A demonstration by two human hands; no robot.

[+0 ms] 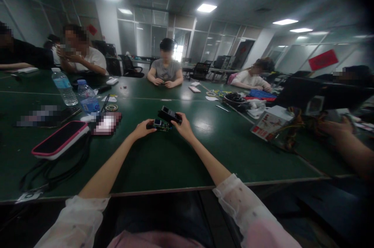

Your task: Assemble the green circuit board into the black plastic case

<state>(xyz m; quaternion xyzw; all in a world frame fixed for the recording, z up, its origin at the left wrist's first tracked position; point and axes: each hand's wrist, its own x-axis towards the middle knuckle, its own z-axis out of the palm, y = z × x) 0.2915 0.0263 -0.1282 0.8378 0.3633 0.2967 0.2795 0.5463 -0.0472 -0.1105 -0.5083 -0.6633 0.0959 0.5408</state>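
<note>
My left hand [145, 129] pinches the left end of a small green circuit board [163, 126] that carries a little screen. In my right hand [182, 126] is a black plastic casing [169, 114], tilted, with a window-like opening near its far end. The casing sits just above and behind the board, overlapping its right part; whether the two touch I cannot tell. Both hands are over the middle of the green table [163, 162], fingers closed round the edges of what they hold.
Left stand two water bottles [87, 98], a pink-edged black device [61, 139] with cords, and a phone [106, 123]. Rightward lie a pen [223, 108], black cables [235, 99] and a power supply box [270, 123], near another person's hand [340, 127]. Several people sit around the table.
</note>
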